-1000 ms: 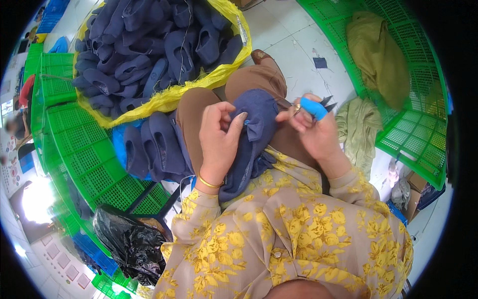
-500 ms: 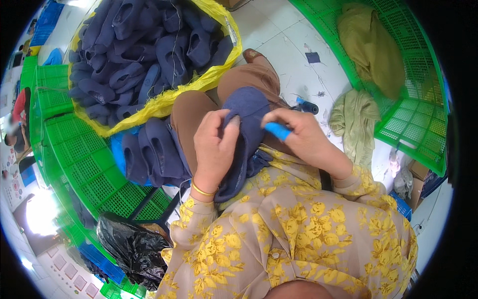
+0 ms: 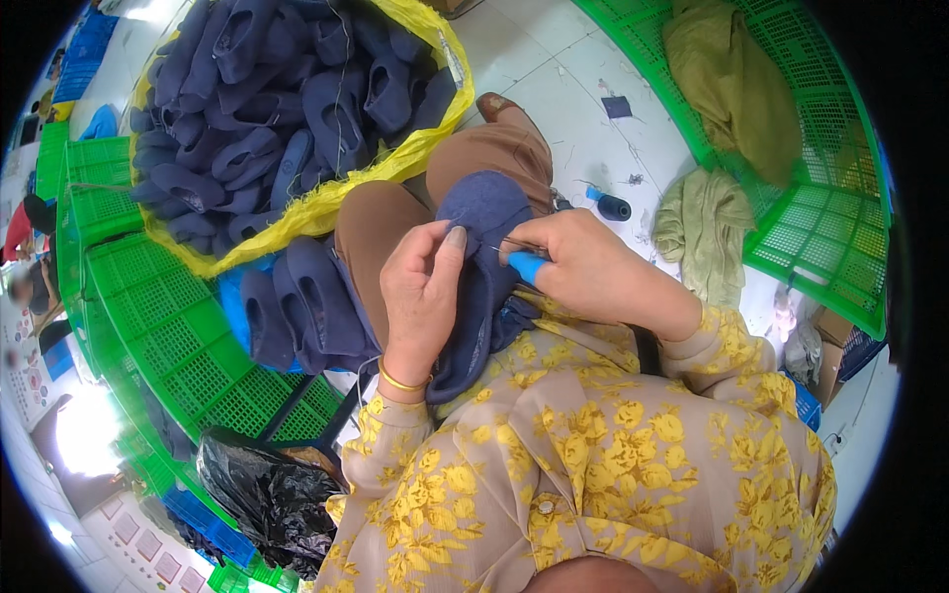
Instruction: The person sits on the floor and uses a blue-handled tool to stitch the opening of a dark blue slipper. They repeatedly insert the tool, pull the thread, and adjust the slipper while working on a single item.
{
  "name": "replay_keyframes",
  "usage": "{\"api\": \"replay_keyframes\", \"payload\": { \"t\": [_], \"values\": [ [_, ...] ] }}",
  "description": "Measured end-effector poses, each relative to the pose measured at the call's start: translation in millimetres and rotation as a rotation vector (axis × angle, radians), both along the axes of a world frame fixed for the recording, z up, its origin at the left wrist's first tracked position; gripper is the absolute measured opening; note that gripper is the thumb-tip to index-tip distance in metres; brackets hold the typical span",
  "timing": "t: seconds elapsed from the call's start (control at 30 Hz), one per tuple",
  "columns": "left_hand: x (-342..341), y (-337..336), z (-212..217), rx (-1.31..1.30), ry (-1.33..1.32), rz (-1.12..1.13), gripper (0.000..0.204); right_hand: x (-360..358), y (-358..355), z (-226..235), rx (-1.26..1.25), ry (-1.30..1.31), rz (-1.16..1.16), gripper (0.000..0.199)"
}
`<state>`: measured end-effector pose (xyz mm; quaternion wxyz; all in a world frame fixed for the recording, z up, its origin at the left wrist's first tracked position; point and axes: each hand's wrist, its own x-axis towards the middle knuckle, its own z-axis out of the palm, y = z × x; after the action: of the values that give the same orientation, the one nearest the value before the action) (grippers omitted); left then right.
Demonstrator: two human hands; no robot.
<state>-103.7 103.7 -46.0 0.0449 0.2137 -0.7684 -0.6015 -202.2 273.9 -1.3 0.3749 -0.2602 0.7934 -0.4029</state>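
A navy felt slipper (image 3: 482, 203) lies over my lap, its rounded toe pointing away from me. My left hand (image 3: 427, 282) is closed in a pinch on the slipper's upper, thumb and forefinger together at its edge. To the right of that pinch, my right hand (image 3: 583, 267) is closed around a thin needle-like tool (image 3: 516, 243), its tip close to the felt. A blue wrap covers one finger of that hand. Whether the tip goes into the felt is too small to tell.
A yellow sack (image 3: 395, 158) full of navy slippers stands ahead to the left. More slippers (image 3: 311, 296) lean in a row beside my left leg. Green crates (image 3: 168, 306) stand at left, another green crate (image 3: 820, 237) at right. A dark spool (image 3: 613, 208) and olive cloth (image 3: 704, 232) lie on the floor.
My right hand has come left and closer to my left hand, and the needle-like tool now shows in its fingers. My left hand keeps its pinch on the slipper.
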Motion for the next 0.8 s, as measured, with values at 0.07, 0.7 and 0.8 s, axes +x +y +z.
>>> {"api": "replay_keyframes", "payload": {
  "t": [0.07, 0.7, 0.8],
  "values": [
    [1, 0, -3, -0.006, 0.007, 0.0, 0.014, -3, -2, 0, 0.005, 0.03, 0.033, 0.015],
    [-5, -10, 10, 0.352, -0.168, -0.037, 0.019, 12, 3, -29, -0.104, 0.048, -0.057, 0.03],
    [-6, -15, 8, 0.464, -0.217, -0.027, 0.018, 14, 3, -33, -0.139, 0.09, -0.056, 0.033]
  ]
}}
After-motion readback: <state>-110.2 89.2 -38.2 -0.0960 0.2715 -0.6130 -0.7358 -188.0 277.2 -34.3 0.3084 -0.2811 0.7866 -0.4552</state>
